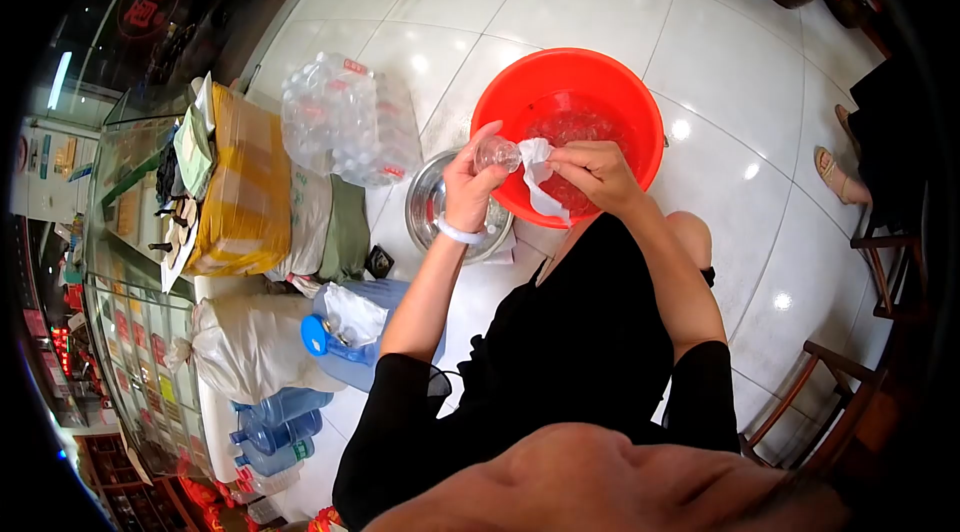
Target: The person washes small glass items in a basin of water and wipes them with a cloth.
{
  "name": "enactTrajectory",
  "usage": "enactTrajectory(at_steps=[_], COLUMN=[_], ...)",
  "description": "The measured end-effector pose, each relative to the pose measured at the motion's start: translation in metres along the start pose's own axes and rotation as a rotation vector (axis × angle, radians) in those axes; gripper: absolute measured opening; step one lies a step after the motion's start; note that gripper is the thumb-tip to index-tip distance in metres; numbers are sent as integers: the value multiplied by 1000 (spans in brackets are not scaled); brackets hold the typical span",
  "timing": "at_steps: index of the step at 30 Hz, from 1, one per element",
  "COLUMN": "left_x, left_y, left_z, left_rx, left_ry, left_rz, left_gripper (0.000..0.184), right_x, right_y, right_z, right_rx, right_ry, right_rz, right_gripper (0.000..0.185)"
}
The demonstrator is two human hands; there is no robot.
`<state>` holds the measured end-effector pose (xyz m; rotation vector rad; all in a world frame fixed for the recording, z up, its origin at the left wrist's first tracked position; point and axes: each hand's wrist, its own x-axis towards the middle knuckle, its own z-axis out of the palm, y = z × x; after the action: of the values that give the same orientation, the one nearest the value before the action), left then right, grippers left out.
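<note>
My left hand [466,188] is wrapped round a small clear vessel [498,154], held sideways over the left rim of a red plastic basin [505,87]. Whether the vessel is glass or plastic, I cannot tell. A white cloth [541,187] is pinched in the fingers of my right hand [597,175]; it touches the vessel's right end and its tail hangs over the basin. Several clear pieces [585,122] lie inside the basin, too blurred to name. Partly hidden under my left hand and wrist stands a shiny steel bowl [424,194].
Shrink-wrapped clear bottles [350,122] stand on the tiled floor at left. Nearby are a taped carton [240,182], a glass display case [130,332], a white sack [255,342] and a blue water jug [350,332]. At right are a person's sandalled foot [840,177] and a wooden chair [815,382].
</note>
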<state>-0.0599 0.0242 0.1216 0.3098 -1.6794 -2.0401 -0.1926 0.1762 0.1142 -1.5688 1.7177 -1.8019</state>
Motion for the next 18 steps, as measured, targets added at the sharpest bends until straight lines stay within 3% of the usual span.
enactTrajectory(at_steps=[7, 13, 18], left_x=[0, 0, 1], left_y=[4, 7, 6], left_z=[4, 9, 13], left_rx=[104, 105, 366], left_ry=[-2, -1, -26], left_rz=[6, -128, 18], left_gripper=[47, 40, 27], right_x=[0, 0, 1], right_y=[-2, -2, -2], right_z=[-1, -4, -2], right_rx=[34, -59, -100], right_ry=[-22, -108, -102], right_rz=[38, 16, -27], right_gripper=[10, 9, 7])
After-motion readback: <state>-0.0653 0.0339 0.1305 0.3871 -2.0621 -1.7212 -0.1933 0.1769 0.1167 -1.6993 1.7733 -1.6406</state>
